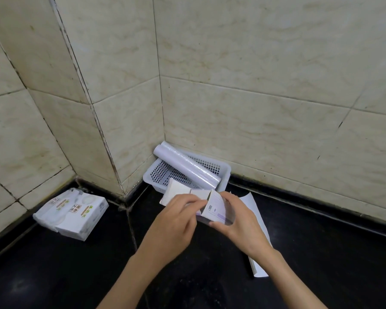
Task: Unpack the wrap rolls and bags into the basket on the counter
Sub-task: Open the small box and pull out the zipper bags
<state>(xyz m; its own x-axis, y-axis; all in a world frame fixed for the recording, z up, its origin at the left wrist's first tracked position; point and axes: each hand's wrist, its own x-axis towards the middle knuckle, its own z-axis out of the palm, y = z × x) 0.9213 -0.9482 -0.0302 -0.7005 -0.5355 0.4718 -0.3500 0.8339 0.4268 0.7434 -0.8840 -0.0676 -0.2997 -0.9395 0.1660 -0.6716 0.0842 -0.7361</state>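
Done: long white wrap roll (186, 167) lying in perforated white plastic basket (225, 169), far corner of counter.
In hand: left hand (176, 217) and right hand (237, 219) gripping small white cardboard box (216, 209), flaps open.
Left: white plastic-wrapped packet (73, 214), left edge.

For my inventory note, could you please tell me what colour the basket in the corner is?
The perforated basket is white, seen in the head view.

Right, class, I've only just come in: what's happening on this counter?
A person is opening a small white box, held above the black counter. The right hand grips the box while the left hand works at its flap. One wrap roll already lies slanted in the white basket in the tiled corner. A flat white carton lies to the right, and a plastic-wrapped packet sits on the left.
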